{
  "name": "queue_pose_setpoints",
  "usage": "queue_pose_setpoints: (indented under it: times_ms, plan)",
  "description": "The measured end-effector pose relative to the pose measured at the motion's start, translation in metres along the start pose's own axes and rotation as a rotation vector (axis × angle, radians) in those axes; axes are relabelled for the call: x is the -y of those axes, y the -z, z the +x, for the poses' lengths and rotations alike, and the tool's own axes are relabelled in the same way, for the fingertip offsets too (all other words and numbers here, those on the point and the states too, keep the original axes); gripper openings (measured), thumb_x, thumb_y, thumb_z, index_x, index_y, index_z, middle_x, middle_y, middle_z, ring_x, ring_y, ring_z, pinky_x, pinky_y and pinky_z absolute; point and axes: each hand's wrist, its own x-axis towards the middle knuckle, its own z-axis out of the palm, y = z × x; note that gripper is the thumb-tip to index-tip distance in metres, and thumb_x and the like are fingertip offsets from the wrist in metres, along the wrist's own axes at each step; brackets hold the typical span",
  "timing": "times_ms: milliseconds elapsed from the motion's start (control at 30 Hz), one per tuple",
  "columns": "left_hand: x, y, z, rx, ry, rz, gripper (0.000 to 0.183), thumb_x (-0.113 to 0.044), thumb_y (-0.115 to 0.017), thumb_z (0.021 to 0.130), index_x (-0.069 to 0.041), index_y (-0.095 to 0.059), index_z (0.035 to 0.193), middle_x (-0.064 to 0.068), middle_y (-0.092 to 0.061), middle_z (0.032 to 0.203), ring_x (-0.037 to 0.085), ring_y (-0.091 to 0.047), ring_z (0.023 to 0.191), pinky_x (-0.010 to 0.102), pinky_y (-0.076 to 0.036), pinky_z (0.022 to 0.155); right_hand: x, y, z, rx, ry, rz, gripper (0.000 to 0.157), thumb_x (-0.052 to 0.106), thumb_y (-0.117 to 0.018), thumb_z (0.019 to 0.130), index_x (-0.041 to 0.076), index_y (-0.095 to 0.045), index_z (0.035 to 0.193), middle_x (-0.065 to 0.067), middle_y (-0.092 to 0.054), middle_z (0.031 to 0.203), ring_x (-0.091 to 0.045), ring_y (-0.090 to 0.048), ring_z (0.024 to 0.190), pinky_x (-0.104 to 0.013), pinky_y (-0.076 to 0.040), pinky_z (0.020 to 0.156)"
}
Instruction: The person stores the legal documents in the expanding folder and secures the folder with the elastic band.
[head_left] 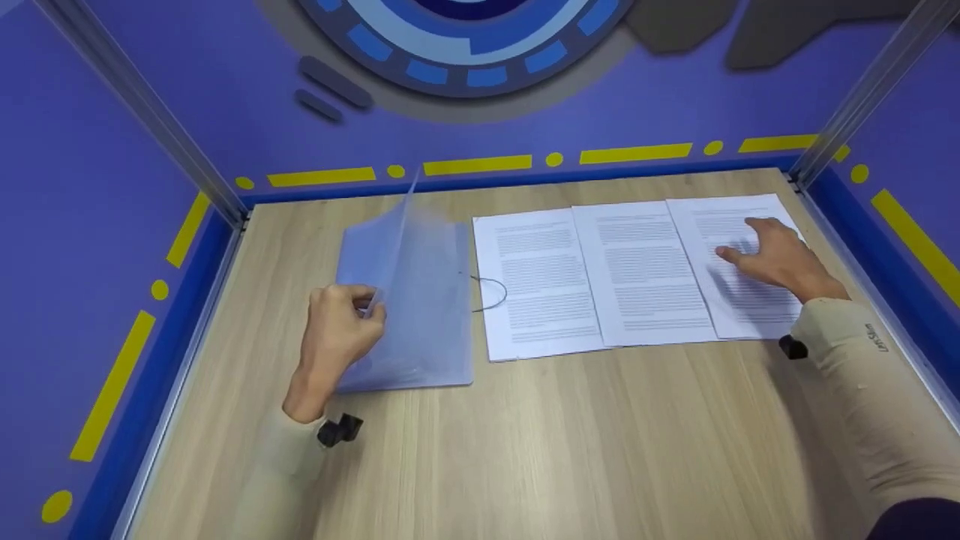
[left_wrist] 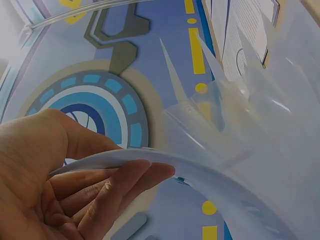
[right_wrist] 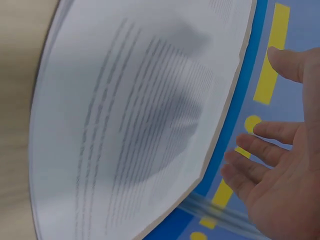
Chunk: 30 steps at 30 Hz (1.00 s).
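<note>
A translucent bluish document folder (head_left: 431, 330) lies on the left half of the table, its cover lifted partly upright. My left hand (head_left: 337, 326) pinches the cover's edge between thumb and fingers; the left wrist view shows the bent plastic sheet (left_wrist: 210, 172) in that grip. Over the rightmost printed paper (head_left: 750, 315) hovers my right hand (head_left: 784, 259), fingers spread and holding nothing. In the right wrist view its shadow falls on the printed sheet (right_wrist: 125, 135). Two more printed papers, a middle one (head_left: 652, 270) and a left one (head_left: 544, 285), lie alongside, slightly overlapping.
A thin dark elastic loop (head_left: 504, 294) reaches from the folder's right edge onto the left paper. The wooden table (head_left: 570, 442) is bounded by blue panels (head_left: 510, 135) at the back and both sides. Metal posts (head_left: 870, 90) stand at the rear corners.
</note>
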Motion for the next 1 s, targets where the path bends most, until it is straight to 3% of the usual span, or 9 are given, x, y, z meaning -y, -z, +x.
queue_pose_setpoints:
  times_ms: [467, 633, 733, 1000]
  plan:
    - [0.001, -0.001, -0.001, -0.008, -0.007, 0.009, 0.022, 0.0, -0.072, 0.089, 0.008, -0.081, 0.108, 0.028, -0.079, 0.096, 0.038, -0.08, 0.079, 0.053, -0.066, 0.073, -0.053, 0.01, -0.009, -0.005, -0.15, 0.022, 0.095, 0.042, -0.06, 0.105, -0.027, -0.018, 0.154, -0.053, -0.026, 0.154, -0.069, -0.03, 0.138, -0.081, -0.026, 0.116]
    - [0.0, 0.0, -0.002, -0.01, -0.001, 0.003, 0.022, 0.0, -0.073, 0.09, 0.008, -0.081, 0.108, 0.027, -0.08, 0.094, 0.033, -0.078, 0.07, 0.05, -0.066, 0.069, -0.063, 0.011, -0.012, 0.028, -0.215, 0.031, 0.097, 0.042, -0.059, 0.104, -0.025, -0.014, 0.156, -0.053, -0.025, 0.154, -0.067, -0.029, 0.134, -0.08, -0.025, 0.118]
    - [0.0, 0.001, -0.002, -0.011, 0.005, -0.004, 0.022, 0.0, -0.073, 0.089, 0.008, -0.081, 0.108, 0.027, -0.08, 0.095, 0.034, -0.079, 0.074, 0.051, -0.066, 0.071, -0.067, 0.011, -0.014, 0.05, -0.252, 0.046, 0.098, 0.041, -0.062, 0.103, -0.024, -0.012, 0.157, -0.052, -0.023, 0.155, -0.066, -0.028, 0.132, -0.081, -0.024, 0.118]
    - [0.001, 0.0, -0.002, -0.001, 0.016, -0.015, 0.022, -0.001, -0.073, 0.09, 0.008, -0.081, 0.108, 0.027, -0.08, 0.096, 0.033, -0.079, 0.073, 0.052, -0.066, 0.073, -0.073, 0.008, -0.015, 0.03, -0.291, 0.041, 0.098, 0.037, -0.068, 0.099, -0.027, -0.017, 0.154, -0.053, -0.029, 0.149, -0.063, -0.032, 0.127, -0.08, -0.028, 0.115]
